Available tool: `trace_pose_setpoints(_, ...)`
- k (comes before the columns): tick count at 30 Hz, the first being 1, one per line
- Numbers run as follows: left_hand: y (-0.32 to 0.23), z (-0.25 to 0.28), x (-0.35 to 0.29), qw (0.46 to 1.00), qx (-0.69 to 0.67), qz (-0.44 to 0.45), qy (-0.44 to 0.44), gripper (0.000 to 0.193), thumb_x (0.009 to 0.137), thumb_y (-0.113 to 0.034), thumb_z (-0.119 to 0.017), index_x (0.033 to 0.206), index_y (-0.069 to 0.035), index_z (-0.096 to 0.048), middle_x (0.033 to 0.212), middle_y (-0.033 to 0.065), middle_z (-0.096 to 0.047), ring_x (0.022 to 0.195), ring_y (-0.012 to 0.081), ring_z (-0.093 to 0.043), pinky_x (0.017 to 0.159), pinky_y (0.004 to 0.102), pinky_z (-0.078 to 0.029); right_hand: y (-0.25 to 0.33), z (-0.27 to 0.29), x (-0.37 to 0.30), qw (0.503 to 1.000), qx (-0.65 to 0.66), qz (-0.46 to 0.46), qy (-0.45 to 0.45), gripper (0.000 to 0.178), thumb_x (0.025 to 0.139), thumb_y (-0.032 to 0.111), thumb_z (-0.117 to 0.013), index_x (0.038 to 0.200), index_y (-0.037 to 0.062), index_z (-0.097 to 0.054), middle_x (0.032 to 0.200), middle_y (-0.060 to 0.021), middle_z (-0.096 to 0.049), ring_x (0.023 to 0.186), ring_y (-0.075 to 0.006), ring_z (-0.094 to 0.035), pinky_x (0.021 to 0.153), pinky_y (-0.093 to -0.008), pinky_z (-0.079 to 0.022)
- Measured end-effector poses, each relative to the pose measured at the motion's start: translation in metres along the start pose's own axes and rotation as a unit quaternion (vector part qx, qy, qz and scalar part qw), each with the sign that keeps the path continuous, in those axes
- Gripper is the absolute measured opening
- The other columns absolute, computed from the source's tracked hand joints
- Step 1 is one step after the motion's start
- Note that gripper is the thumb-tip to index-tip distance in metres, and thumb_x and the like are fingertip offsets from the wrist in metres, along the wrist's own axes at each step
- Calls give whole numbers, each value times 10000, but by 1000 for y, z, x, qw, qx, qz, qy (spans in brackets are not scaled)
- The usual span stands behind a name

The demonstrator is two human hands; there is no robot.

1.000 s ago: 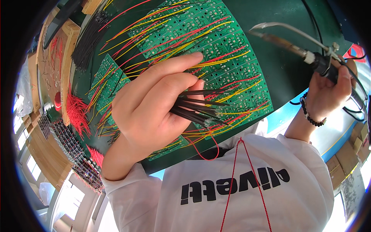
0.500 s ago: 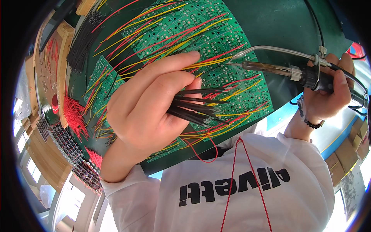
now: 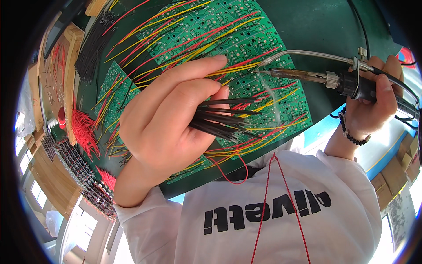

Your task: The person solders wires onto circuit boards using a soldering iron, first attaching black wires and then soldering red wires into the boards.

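Note:
My left hand (image 3: 160, 127) is closed around a bundle of black wires (image 3: 220, 123), their stripped ends pointing right. It hovers over a large green circuit board panel (image 3: 268, 42), which has red and yellow wires attached in rows. In my right hand (image 3: 378, 103) is a soldering iron (image 3: 307, 76), its tip toward the panel near the left fingertips. A metal solder feed tube (image 3: 318, 54) is clamped to the iron and curves down to the same spot. Thin smoke drifts from there toward me. Whether the tip touches a joint is hard to tell.
A smaller green board (image 3: 115, 83) with wires lies to the left. Beyond it are a heap of black wires (image 3: 94, 50), a bunch of red wires (image 3: 85, 130) and a wooden frame (image 3: 72, 88). A black cable (image 3: 358, 22) runs down at the upper right.
The soldering iron and feed tube have shifted slightly left, with my right hand. A longer smoke trail now shows. My left hand has barely moved and keeps the black wires.

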State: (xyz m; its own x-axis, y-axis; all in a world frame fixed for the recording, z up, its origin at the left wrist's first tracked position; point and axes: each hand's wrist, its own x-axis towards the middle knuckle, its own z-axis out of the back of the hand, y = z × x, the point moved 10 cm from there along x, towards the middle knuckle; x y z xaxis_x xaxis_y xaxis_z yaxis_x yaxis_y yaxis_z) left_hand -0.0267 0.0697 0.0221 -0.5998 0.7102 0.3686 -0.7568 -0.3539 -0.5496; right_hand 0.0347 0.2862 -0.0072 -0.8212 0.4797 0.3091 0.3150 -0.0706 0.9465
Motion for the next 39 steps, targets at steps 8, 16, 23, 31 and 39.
trace_pose_setpoints(8,0,0,2,1000,-2,7,5,130,642,73,-639,744,35,-568,862,159,-633,665,140,-602,572,197,-487,11,5,-4,978,-192,83,-25,139,746,137,-424,686,37,-348,549,-73,-371,486,-138,-345,461,-263,-342)
trace_pose_setpoints(16,-2,-1,3,1000,-5,5,7,129,638,77,-638,738,39,-566,867,163,-632,669,144,-604,579,202,-488,-10,14,-4,998,25,-49,-24,130,734,117,-442,697,31,-352,569,-85,-391,504,-143,-366,487,-268,-368)
trace_pose_setpoints(23,-2,-2,5,1000,1,8,9,129,635,82,-636,736,39,-568,868,164,-631,675,147,-606,578,206,-491,-4,16,-1,994,-92,-37,-35,126,735,135,-432,721,29,-366,578,-81,-393,519,-142,-370,510,-272,-376)
trace_pose_setpoints(31,-2,-2,7,1000,-5,2,3,128,637,70,-647,733,35,-570,866,162,-631,662,145,-603,542,200,-482,-12,27,3,990,45,-76,-106,133,762,170,-419,758,38,-404,567,-25,-376,466,-88,-314,543,-236,-342)
trace_pose_setpoints(39,10,10,7,995,-57,74,-18,60,763,-10,-552,804,34,-560,864,170,-613,740,233,-592,658,267,-468,-10,13,5,990,108,-75,-59,132,772,170,-444,726,62,-384,565,28,-313,440,-10,-244,394,-156,-205)
